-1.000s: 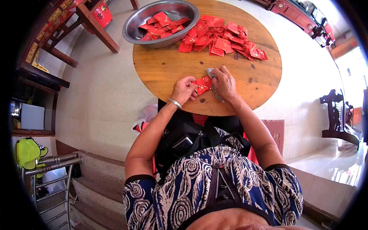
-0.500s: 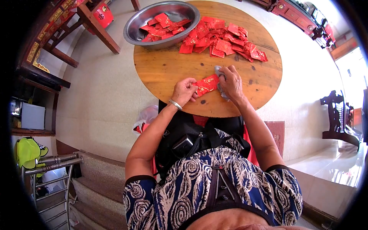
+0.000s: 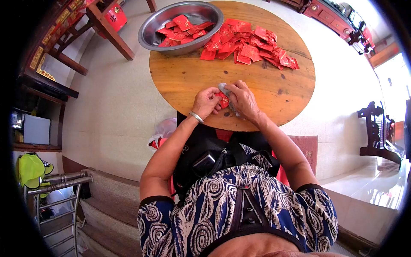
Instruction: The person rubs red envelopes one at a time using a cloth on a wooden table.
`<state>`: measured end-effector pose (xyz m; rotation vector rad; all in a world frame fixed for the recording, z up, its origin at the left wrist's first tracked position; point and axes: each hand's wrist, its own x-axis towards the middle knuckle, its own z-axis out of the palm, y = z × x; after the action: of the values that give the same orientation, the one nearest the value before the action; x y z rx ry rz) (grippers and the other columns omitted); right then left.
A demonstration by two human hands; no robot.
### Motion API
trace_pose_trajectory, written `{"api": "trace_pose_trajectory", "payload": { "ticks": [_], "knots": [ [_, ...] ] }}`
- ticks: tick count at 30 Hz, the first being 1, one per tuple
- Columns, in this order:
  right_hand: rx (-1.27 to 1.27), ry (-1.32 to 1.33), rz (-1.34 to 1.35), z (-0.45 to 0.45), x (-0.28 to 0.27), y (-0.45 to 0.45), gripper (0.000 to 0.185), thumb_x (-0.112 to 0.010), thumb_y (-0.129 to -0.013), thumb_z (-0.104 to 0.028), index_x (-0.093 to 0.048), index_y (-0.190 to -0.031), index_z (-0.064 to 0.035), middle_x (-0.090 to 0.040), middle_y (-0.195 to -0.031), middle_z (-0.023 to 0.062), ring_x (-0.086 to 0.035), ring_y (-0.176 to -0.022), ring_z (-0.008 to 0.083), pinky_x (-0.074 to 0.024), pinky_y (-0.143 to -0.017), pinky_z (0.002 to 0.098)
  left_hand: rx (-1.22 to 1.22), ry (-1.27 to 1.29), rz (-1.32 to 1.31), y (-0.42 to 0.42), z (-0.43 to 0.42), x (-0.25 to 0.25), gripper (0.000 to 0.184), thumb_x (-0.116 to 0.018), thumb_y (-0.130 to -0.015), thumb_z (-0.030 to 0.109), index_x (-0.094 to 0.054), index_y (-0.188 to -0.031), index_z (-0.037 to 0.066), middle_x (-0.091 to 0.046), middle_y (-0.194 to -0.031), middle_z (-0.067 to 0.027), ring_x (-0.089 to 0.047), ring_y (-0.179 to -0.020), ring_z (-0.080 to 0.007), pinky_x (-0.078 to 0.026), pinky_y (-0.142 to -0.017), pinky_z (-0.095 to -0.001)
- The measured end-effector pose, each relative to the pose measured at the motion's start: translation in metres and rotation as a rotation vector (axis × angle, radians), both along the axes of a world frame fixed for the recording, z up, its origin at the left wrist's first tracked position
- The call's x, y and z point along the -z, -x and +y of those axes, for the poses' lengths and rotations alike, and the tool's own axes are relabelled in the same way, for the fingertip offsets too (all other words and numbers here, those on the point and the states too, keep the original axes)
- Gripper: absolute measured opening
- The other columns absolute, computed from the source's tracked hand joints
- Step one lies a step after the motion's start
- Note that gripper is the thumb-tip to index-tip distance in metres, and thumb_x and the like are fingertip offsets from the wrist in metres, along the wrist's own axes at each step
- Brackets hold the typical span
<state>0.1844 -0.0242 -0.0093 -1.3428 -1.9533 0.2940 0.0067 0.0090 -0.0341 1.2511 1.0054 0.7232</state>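
Observation:
My left hand [image 3: 206, 103] pinches the left end of a red envelope [image 3: 223, 100] with gold print, which lies on the round wooden table [image 3: 180, 83]. A grey cloth [image 3: 223, 88] is gripped in my right hand [image 3: 243, 99], pressed over the envelope close to my left fingers. Most of the envelope is hidden under the cloth and hand. Beyond my hands lies a loose heap of red envelopes [image 3: 250, 51]. To its left stands a metal basin [image 3: 147, 32] holding several more red envelopes [image 3: 184, 25].
A plastic bag [image 3: 165, 130] hangs or sits below the table's left edge. Dark wooden furniture [image 3: 109, 32] stands at the upper left. Steps [image 3: 107, 210] with a metal railing [image 3: 60, 186] are at the lower left. A carved wooden piece [image 3: 376, 128] is on the right.
My right hand has slid left along the envelope with the cloth, from its right end to near my left fingers. My left hand has stayed in place.

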Motion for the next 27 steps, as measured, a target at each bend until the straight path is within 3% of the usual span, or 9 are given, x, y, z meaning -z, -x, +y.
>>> {"api": "trace_pose_trajectory", "payload": {
  "ticks": [7,10,27],
  "knots": [
    [0.016,0.053,-0.01,0.003,0.001,-0.003,0.028,-0.056,-0.081,-0.005,-0.064,-0.107,-0.0062,-0.054,-0.092,0.0169,-0.054,-0.09,0.036,-0.0474,-0.077,0.0432,-0.003,0.01,-0.009,0.0,0.001,0.0,0.027,-0.059,-0.089,0.008,-0.055,-0.115,-0.002,-0.061,-0.075,-0.004,-0.059,-0.055,-0.0095,-0.052,-0.044,-0.0227],
    [0.06,-0.004,-0.004,0.003,0.001,-0.002,0.023,-0.056,-0.079,-0.003,-0.064,-0.101,-0.0027,-0.055,-0.087,0.0172,-0.057,-0.082,0.0362,-0.0486,-0.074,0.042,0.001,0.009,-0.01,0.0,0.001,0.001,0.027,-0.06,-0.089,0.007,-0.055,-0.113,-0.002,-0.061,-0.074,-0.0039,-0.059,-0.055,-0.0095,-0.052,-0.043,-0.0228],
    [0.253,0.022,-0.098,0.008,0.005,-0.028,0.024,-0.06,-0.075,-0.006,-0.064,-0.098,-0.0085,-0.055,-0.093,0.0136,-0.057,-0.092,0.0331,-0.0491,-0.078,0.0428,-0.006,-0.009,-0.041,0.002,0.0,0.002,0.026,-0.061,-0.088,0.006,-0.055,-0.112,-0.002,-0.061,-0.074,-0.0041,-0.06,-0.054,-0.0097,-0.051,-0.042,-0.0225]
  ]
}}
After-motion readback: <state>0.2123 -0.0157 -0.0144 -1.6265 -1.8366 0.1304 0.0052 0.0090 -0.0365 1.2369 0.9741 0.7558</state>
